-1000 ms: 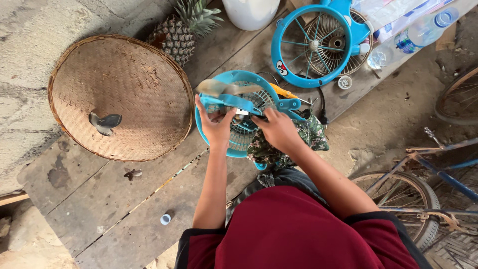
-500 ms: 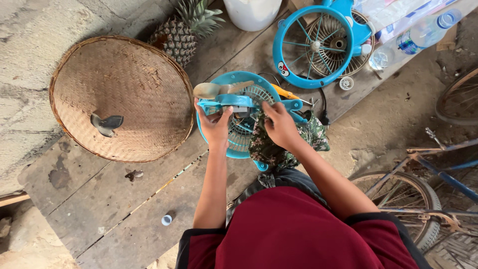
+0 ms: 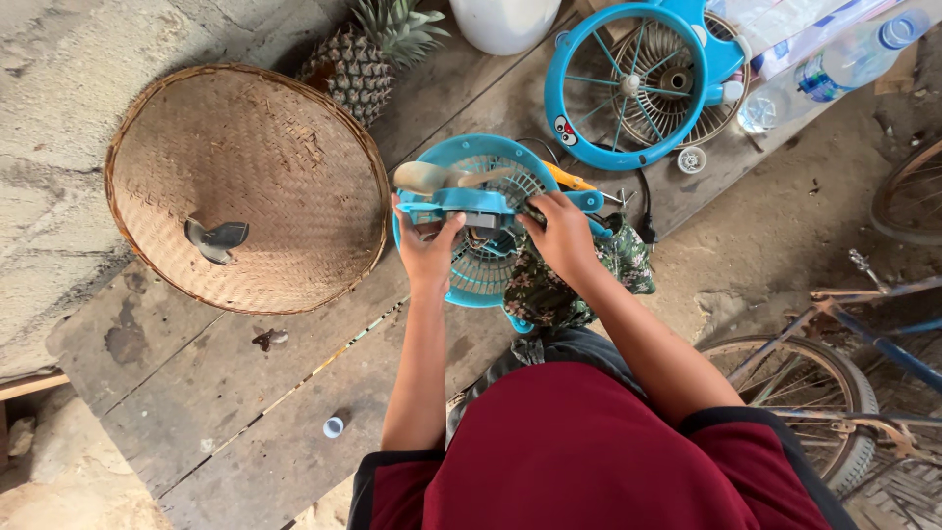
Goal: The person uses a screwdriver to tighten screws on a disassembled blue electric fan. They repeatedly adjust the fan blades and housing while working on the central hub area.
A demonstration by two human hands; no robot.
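Both hands work on a small round blue plastic fan with a grille (image 3: 481, 270) that stands near the middle of the weathered grey wooden plank counter (image 3: 245, 412), close to its near edge. The left hand (image 3: 427, 250) is curled around the fan's blue frame on the left side, thumb and fingers closed on the plastic. The right hand (image 3: 559, 236) is closed over the frame on the right side, and a dark green flower-patterned cloth (image 3: 579, 285) lies bunched under its wrist, touching the fan. A beige fan blade (image 3: 442, 177) sticks up at the fan's upper rim.

Toward the counter's left edge lies a wide round shallow woven bamboo tray (image 3: 255, 167), with a small grey propeller-shaped piece (image 3: 216, 238) resting in it. A pineapple with green crown (image 3: 368, 59) lies just beyond the tray, near the far edge. At the far right corner sits a larger round blue fan guard with spokes (image 3: 613, 93), a metal grille behind it, and a clear plastic water bottle with blue cap (image 3: 834, 69) beside that. A small white-and-blue cap (image 3: 335, 427) rests near the counter's near edge.
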